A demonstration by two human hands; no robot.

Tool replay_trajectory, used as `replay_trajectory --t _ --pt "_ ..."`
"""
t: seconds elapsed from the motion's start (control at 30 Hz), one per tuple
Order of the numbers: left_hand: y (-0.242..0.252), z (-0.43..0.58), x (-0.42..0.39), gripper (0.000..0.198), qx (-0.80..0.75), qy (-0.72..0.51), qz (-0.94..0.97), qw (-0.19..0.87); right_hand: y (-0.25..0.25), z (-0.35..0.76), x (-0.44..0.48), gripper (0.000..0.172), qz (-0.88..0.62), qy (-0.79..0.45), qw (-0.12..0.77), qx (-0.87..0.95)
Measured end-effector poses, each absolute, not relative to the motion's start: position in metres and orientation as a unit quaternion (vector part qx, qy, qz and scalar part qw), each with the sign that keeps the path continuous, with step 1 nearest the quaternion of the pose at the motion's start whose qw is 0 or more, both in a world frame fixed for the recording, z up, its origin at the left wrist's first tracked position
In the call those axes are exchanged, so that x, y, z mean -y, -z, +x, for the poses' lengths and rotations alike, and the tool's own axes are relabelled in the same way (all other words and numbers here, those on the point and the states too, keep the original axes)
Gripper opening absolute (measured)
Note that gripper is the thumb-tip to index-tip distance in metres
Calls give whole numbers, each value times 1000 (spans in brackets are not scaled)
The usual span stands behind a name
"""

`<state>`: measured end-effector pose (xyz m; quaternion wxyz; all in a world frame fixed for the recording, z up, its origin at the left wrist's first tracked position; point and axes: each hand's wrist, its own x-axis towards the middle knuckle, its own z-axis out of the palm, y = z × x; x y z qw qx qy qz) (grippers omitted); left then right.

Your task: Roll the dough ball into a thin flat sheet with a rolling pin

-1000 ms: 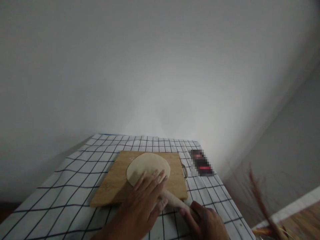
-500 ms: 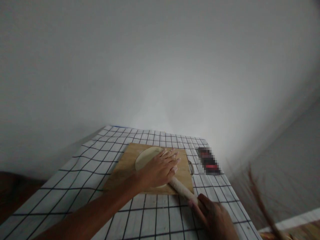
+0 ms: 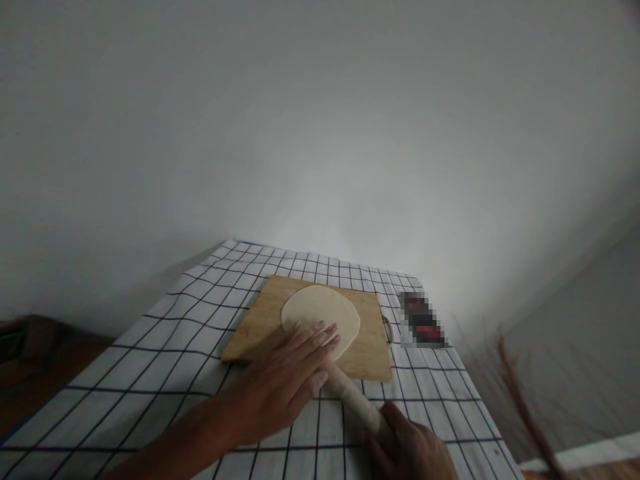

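A thin, round sheet of dough (image 3: 325, 310) lies flat on a wooden cutting board (image 3: 257, 327). Across its near edge runs a floured rolling pin (image 3: 353, 399), slanting from the board toward my lower right. My left hand (image 3: 295, 370) rests flat over the pin's far end, fingers stretched out and dusted with flour, its tips over the near part of the dough. That end of the pin is hidden beneath the palm. Wrapped round the pin's near end is my right hand (image 3: 407, 443), closed on it.
A white cloth with dark grid lines (image 3: 200, 300) covers the table. Right of the board, past its metal handle (image 3: 387, 329), lies a blurred-out dark and red item (image 3: 424, 320). A plain wall (image 3: 320, 133) stands behind. Thin brown twigs (image 3: 520, 400) rise beyond the table's right edge.
Both hands and the rolling pin have come back toward me, uncovering most of the dough sheet. My left hand now lies at the board's near edge. The view has shifted slightly.
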<state>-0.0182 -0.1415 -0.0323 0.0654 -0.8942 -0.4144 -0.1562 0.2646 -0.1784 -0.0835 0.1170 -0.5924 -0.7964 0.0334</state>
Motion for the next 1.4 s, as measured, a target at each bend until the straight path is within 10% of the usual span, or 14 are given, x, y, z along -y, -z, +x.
replay_trajectory --t 0.33,0.73,1.07,1.4 --pt "20 46 38 45 384 174 -904 64 56 280 160 37 -579 24 155 800" --pt "22 -17 141 57 412 188 -892 11 62 257 181 16 -603 -75 79 791" --pt "24 18 117 55 434 221 -873 36 32 294 137 42 -631 -54 186 751" --pt "27 54 -8 42 485 241 -835 100 39 300 71 26 -558 153 127 806"
